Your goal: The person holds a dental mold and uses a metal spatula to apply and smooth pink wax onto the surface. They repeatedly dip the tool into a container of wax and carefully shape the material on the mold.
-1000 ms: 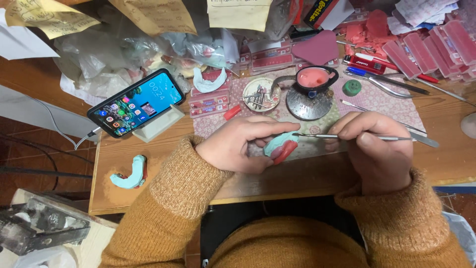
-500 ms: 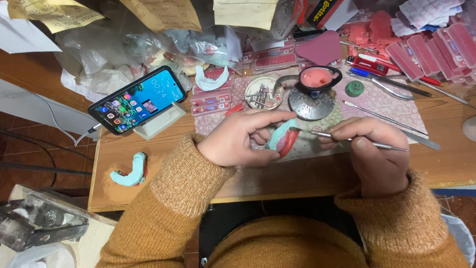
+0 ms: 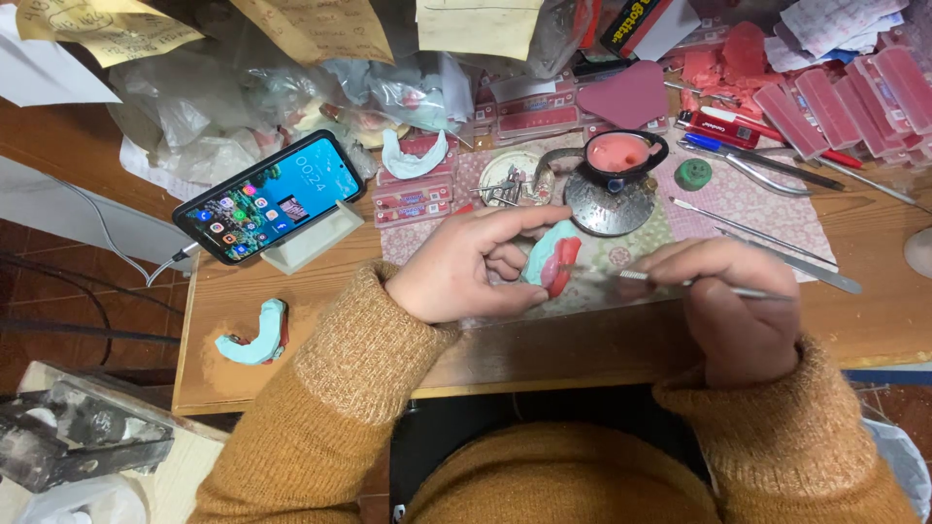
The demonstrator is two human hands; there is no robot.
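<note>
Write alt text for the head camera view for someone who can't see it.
The left hand holds a pale blue and red dental model while the right hand touches a thin metal tool to it, above a cluttered wooden bench with a propped smartphone.

This is a small craft workshop, most likely a dental technician's bench. A worn wooden worktable (image 3: 291,320) is crowded with tools: thin metal instruments (image 3: 767,233) at the right, a round metal burner with a pot of pink wax (image 3: 614,180) at centre, and flat boxes of pink wax strips (image 3: 874,92) at the upper right. A pale blue jaw-shaped cast (image 3: 254,333) lies at the lower left, another (image 3: 413,155) near the top centre. A phone on a stand (image 3: 272,197) and paper notes (image 3: 311,24) along the top edge add to the clutter.
</note>
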